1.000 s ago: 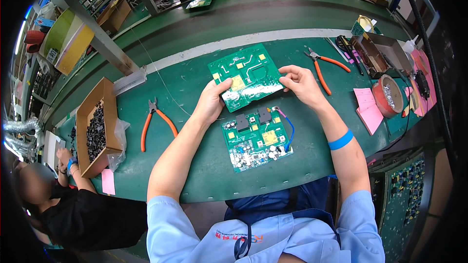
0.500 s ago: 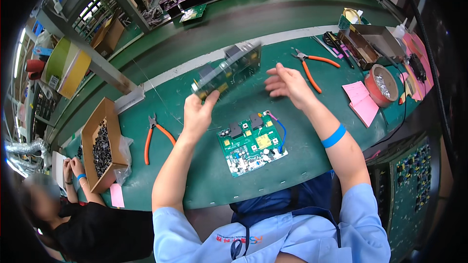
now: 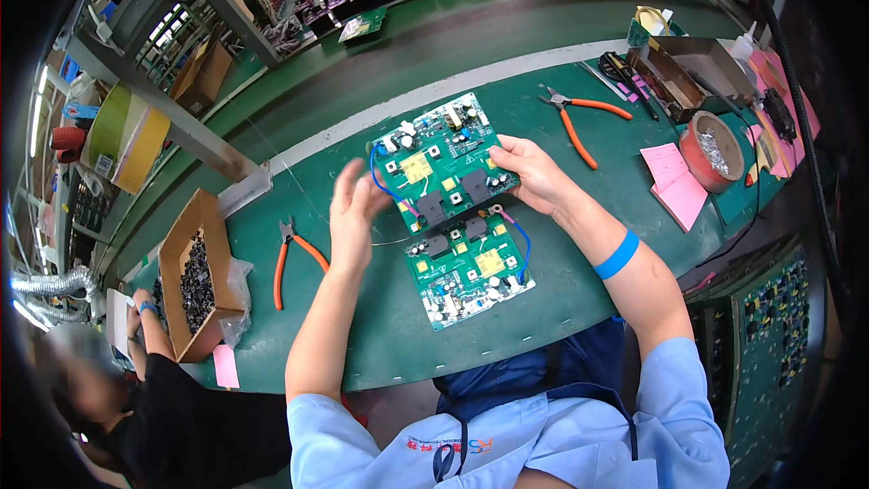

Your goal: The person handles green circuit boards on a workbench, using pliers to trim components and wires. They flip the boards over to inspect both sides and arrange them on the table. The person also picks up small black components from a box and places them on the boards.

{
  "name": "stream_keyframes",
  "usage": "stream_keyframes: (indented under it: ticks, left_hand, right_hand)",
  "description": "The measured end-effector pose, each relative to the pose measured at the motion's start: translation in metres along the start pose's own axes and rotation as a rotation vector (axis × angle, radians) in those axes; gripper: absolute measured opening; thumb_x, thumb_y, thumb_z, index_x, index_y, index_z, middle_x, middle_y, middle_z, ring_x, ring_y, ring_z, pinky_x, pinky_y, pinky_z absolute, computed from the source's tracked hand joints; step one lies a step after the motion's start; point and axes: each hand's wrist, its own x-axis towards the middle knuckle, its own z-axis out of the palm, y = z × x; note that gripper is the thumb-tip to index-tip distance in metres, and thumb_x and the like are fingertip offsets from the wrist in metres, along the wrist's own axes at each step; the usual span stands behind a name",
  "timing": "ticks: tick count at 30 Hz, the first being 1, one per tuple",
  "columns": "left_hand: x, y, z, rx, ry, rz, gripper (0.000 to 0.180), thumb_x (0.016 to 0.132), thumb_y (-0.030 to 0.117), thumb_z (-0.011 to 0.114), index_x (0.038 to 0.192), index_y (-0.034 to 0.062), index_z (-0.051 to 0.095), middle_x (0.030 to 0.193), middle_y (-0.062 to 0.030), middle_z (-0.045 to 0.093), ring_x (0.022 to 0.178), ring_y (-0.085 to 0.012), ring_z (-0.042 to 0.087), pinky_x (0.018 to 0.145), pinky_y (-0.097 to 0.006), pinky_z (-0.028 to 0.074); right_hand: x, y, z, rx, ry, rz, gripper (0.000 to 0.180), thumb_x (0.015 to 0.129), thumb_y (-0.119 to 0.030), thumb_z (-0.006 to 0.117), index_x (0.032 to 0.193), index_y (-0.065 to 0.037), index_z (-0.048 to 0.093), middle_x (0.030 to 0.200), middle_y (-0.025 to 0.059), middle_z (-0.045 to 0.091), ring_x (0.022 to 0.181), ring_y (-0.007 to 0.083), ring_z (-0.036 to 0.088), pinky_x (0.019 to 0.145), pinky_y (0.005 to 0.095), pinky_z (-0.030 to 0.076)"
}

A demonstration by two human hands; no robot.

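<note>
Head view, against the half-second-earlier frame: the upper circuit board (image 3: 442, 163) has come down from its raised, edge-on tilt at 12 o'clock and is now lying component side up, flatter and nearer the body. The left hand (image 3: 355, 215), which was under its left edge, has come away and is blurring at 9 o'clock of the board.

Upper circuit board is sitting at centre of the green table (image 3: 380, 344), its near edge overlapping or touching the far edge of a second circuit board (image 3: 469, 268) at 6 o'clock; cannot tell which.

Handling, as a judgement: light, stiff panel, not slippery. Fragile on top, with upright capacitors, black blocks, yellow parts, a blue wire looping off the left side. Best taken by the bare edges or corners, never by the components or the wire.

Hands:
- right hand (image 3: 534, 172) is pinching the board's right edge at 3 o'clock, fingers curled over it, thumb side on top, bearing the board.
- left hand is spread wide, fingers loose, gripping nothing; just beside the board's left edge, contact unclear through the blur.

Around: orange-handled pliers (image 3: 291, 258) at 9 o'clock, another orange-handled pair (image 3: 579, 118) at 2 o'clock, cardboard box of dark parts (image 3: 195, 281) far left. A second person's hand (image 3: 143, 306) is resting beside that box.
</note>
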Motion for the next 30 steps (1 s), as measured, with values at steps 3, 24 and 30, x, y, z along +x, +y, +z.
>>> stream_keyframes:
  ticks: [3,24,30]
  left_hand:
    - [0.001,0.006,-0.003,-0.292,-0.199,-0.22,0.035,0.088,0.028,0.037,0.109,0.001,0.041,0.096,-0.0089,0.055,0.08,-0.0156,0.056,0.069,-0.028,0.045]
    - [0.0,-0.007,-0.002,-0.03,-0.18,0.005,0.026,0.084,0.018,0.047,0.102,0.0006,0.053,0.084,-0.0031,0.057,0.067,-0.007,0.054,0.053,-0.018,0.045]
    - [-0.002,-0.007,0.0,0.011,-0.121,0.055,0.026,0.086,0.019,0.044,0.103,0.0004,0.052,0.082,-0.0034,0.057,0.064,-0.0071,0.054,0.052,-0.019,0.045]
  right_hand:
    - [-0.001,0.001,0.007,-0.045,0.002,0.007,0.022,0.087,-0.016,0.04,0.104,-0.004,0.048,0.095,0.003,0.056,0.082,0.0094,0.056,0.068,0.027,0.049]
    - [0.001,0.008,0.004,-0.07,0.009,-0.009,0.021,0.087,-0.017,0.039,0.103,-0.005,0.047,0.095,0.0035,0.056,0.084,0.0103,0.055,0.069,0.027,0.048]
    - [0.002,0.012,0.001,-0.083,-0.016,-0.031,0.023,0.087,-0.018,0.041,0.105,-0.005,0.047,0.096,0.0034,0.056,0.086,0.0106,0.054,0.071,0.028,0.047]
